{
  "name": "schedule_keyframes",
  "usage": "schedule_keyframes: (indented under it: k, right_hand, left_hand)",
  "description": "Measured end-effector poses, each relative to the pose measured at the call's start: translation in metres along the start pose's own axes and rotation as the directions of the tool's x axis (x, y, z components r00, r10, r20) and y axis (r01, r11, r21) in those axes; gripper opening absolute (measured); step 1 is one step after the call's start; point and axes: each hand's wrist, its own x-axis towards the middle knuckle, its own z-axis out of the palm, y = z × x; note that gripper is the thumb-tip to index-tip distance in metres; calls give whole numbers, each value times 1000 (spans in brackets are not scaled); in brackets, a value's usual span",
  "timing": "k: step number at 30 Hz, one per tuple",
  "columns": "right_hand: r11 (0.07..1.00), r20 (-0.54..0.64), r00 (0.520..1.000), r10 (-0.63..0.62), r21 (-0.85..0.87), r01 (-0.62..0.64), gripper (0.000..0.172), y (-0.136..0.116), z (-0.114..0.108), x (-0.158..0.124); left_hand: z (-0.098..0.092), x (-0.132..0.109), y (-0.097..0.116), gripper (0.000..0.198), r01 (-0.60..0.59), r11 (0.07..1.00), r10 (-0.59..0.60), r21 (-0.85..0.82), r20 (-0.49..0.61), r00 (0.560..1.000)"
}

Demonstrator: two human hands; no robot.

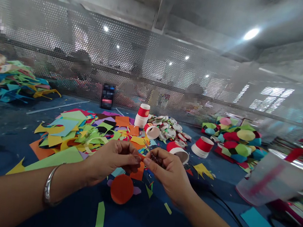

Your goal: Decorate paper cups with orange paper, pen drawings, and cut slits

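My left hand and my right hand meet over the blue table, fingertips almost touching. The left pinches a small orange paper piece between thumb and fingers. The right is closed round small scissors, whose thin blades point up and left toward the orange piece. A silver bangle sits on my left wrist. Just below the hands lies an orange paper disc on the table.
Coloured paper scraps lie heaped behind the hands. Red-and-white paper cups stand and lie beyond, beside coloured paper balls. A clear plastic cup sits at right. A mesh screen backs the table; blurred people sit behind it.
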Motion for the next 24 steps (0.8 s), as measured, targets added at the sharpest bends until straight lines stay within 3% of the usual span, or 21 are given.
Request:
schedule_keyframes:
  k: [8, 15, 24]
  right_hand:
    - [997, -6, 998, 65, -28, -66, 26, -3, -1, -1]
    - [994, 48, 993, 110, -7, -110, 38, -3, -1, -1]
    - [983, 104, 983, 153, -122, -140, 38, -4, -1, -2]
  left_hand:
    - [-9, 6, 3, 12, -131, 989, 134, 66, -47, 990]
    - [-21, 3, 15, 21, -107, 986, 113, 129, -42, 993]
    - [-27, 5, 14, 22, -125, 983, 124, 136, 12, 992]
